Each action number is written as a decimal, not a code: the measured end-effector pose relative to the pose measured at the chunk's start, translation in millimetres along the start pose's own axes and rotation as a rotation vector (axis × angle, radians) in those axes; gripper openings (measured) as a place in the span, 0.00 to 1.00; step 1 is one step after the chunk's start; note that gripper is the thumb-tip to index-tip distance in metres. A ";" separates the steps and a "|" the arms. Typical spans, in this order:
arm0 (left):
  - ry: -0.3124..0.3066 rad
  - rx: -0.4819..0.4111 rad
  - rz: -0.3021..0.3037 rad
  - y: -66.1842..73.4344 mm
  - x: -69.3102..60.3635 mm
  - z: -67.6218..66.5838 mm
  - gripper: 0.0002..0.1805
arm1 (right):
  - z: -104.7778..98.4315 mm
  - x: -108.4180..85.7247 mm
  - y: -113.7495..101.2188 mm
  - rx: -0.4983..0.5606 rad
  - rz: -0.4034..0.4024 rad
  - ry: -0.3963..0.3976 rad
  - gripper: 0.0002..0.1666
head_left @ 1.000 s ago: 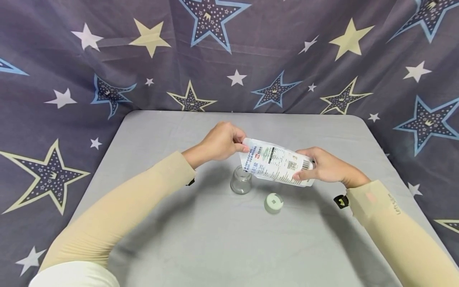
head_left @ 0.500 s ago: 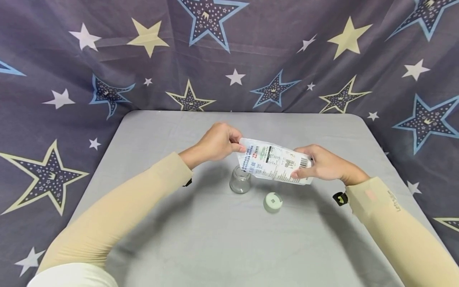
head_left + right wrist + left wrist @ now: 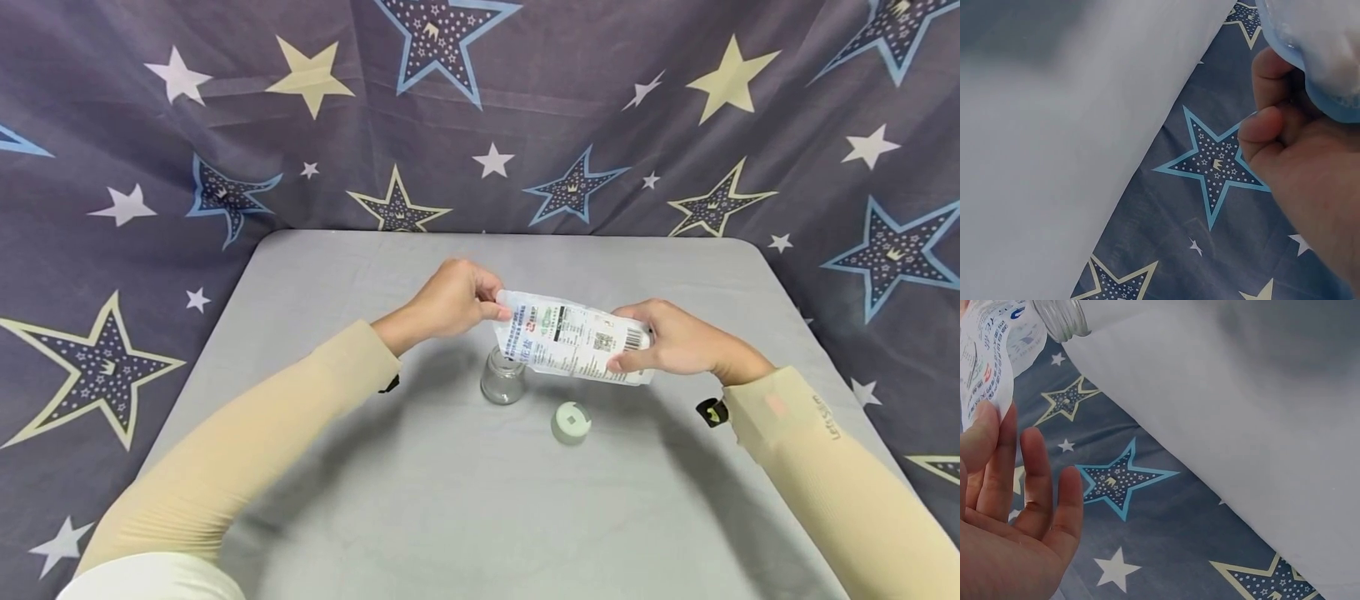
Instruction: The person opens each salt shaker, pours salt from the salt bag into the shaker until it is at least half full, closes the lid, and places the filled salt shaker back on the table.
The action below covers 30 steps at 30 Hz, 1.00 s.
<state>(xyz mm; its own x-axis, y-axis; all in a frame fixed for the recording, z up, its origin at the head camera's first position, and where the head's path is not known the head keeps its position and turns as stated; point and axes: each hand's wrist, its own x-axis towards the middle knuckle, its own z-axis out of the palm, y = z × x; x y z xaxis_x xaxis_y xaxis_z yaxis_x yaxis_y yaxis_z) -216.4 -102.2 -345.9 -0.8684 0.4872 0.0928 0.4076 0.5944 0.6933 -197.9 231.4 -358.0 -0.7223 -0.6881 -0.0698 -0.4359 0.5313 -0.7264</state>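
The left hand [image 3: 456,300] pinches the edge of the printed pouch [image 3: 581,340] between thumb and forefinger, its other fingers spread loose and off the film; a light hold like that seems meant to shape and guide the soft end rather than carry weight; the right hand [image 3: 678,342] grips the opposite, barcoded end, thumb across the face and fingers curled behind, which probably bears most of the load; between them the pouch hangs lengthwise above the table [image 3: 450,508], its left end over the mouth of the glass jar [image 3: 502,385], apparently to line the two up, though whether they touch I cannot tell; the jar stands upright, its threaded neck uncovered; the pale green lid [image 3: 572,422] lies just beside it, presumably set there to leave that mouth free.
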 end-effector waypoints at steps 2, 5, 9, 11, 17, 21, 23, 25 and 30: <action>-0.004 -0.007 -0.007 -0.6 -0.2 0.7 0.11 | -0.6 -0.5 -0.8 -0.006 0.001 0.000 0.15; -0.011 -0.016 -0.018 -1.1 -0.1 1.6 0.11 | -1.0 -1.0 -1.5 -0.012 -0.001 0.000 0.15; -0.019 -0.034 -0.026 -1.9 0.2 2.7 0.10 | -1.3 -1.4 -2.0 -0.016 -0.005 0.001 0.16; -0.022 -0.037 -0.023 -3.0 0.1 3.1 0.10 | -1.5 -1.2 -2.0 -0.017 -0.011 0.002 0.15; -0.046 -0.067 -0.032 -6.3 -1.7 3.3 0.12 | -2.4 0.2 -2.5 -0.008 -0.026 -0.005 0.14; -0.059 -0.124 -0.044 -7.8 -2.8 4.0 0.13 | -3.3 1.3 -4.4 -0.012 -0.027 -0.013 0.13; -0.060 -0.144 -0.045 -8.2 -3.0 4.5 0.13 | -4.0 1.7 -5.1 -0.014 -0.025 -0.015 0.12; -0.058 -0.152 -0.045 -7.8 -3.4 4.8 0.13 | -4.5 2.2 -5.7 -0.016 -0.022 -0.016 0.12; -0.049 -0.158 -0.045 -5.7 -3.9 5.4 0.13 | -5.7 2.3 -7.0 -0.005 -0.015 -0.021 0.12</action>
<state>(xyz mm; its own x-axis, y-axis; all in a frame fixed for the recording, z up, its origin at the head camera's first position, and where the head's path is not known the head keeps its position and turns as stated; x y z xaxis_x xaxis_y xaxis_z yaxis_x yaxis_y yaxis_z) -213.9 -104.0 -354.0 -0.8683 0.4953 0.0270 0.3159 0.5100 0.8001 -199.6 228.9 -349.2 -0.7042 -0.7063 -0.0728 -0.4495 0.5228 -0.7243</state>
